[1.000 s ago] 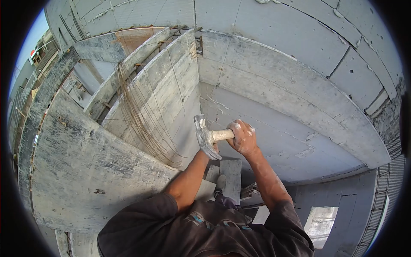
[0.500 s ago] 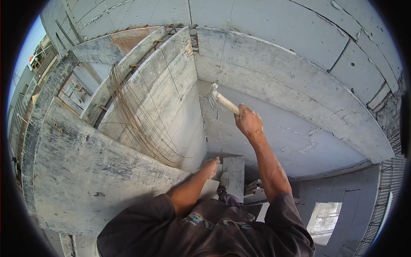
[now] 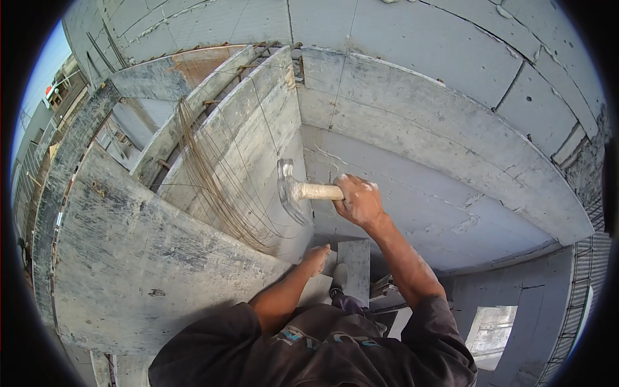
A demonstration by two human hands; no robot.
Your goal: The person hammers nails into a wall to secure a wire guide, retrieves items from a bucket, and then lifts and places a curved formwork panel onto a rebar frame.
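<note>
My right hand (image 3: pixel 359 201) is wrapped round the pale wooden handle of a claw hammer (image 3: pixel 317 191). The hammer's metal head points left, in the air in front of the corner of the boards. Lower down, my left hand (image 3: pixel 316 259) is closed, its fingers curled. Whatever it may hold is hidden. It sits at the edge of a worn formwork board (image 3: pixel 167 258). A bundle of thin tie wire (image 3: pixel 216 197) hangs over the boards, up and left of my left hand.
Upright formwork boards (image 3: pixel 258 103) stand in pairs, with rusty rebar between them. A long curved board (image 3: pixel 425 109) runs along the grey block wall (image 3: pixel 412 39). My shoe (image 3: pixel 340 275) is on a narrow plank (image 3: pixel 354 264) below. An opening (image 3: pixel 490 329) shows at lower right.
The hammer has come down and left, its head turning toward the left. My left hand has stayed nearly in place, and the view has shifted slightly.
</note>
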